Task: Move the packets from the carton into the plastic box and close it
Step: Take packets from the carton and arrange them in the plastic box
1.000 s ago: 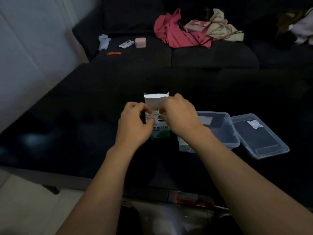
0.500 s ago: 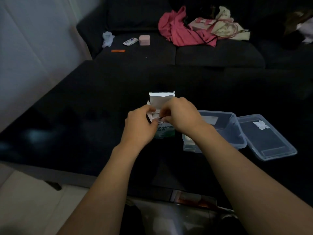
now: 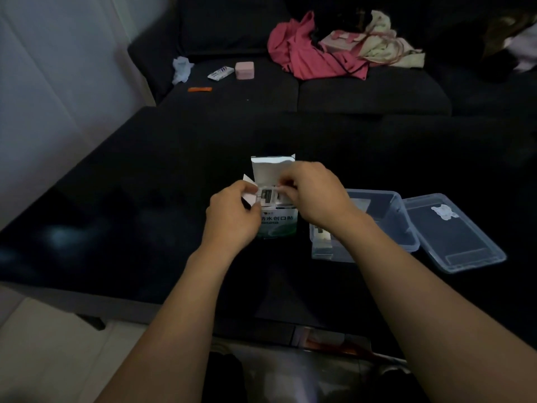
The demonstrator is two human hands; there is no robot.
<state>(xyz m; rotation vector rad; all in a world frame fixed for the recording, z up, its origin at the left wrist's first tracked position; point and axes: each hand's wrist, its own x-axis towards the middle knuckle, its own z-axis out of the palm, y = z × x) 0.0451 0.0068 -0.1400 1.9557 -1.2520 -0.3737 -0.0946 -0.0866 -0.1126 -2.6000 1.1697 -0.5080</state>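
Packet transfer: part done, carton not yet emptied, box uncovered.

Glossy black worktop (image 3: pixel 116 216); clear plastic box (image 3: pixel 404 225), open, some packets already at its near end; its clear lid (image 3: pixel 465 251) lying just beside, right; white-and-green card carton (image 3: pixel 277 225), upright, flap raised; left hand (image 3: pixel 232 216) gripping the carton's side; right hand (image 3: pixel 313 196) pinching white packets (image 3: pixel 268 196) at the carton's mouth. Outstanding, by judgement: remaining packets, lid.

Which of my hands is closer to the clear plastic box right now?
Right. Your right hand is at the carton's open top, its wrist reaching across the plastic box's near corner. Your left hand holds the carton's far side, away from the box.
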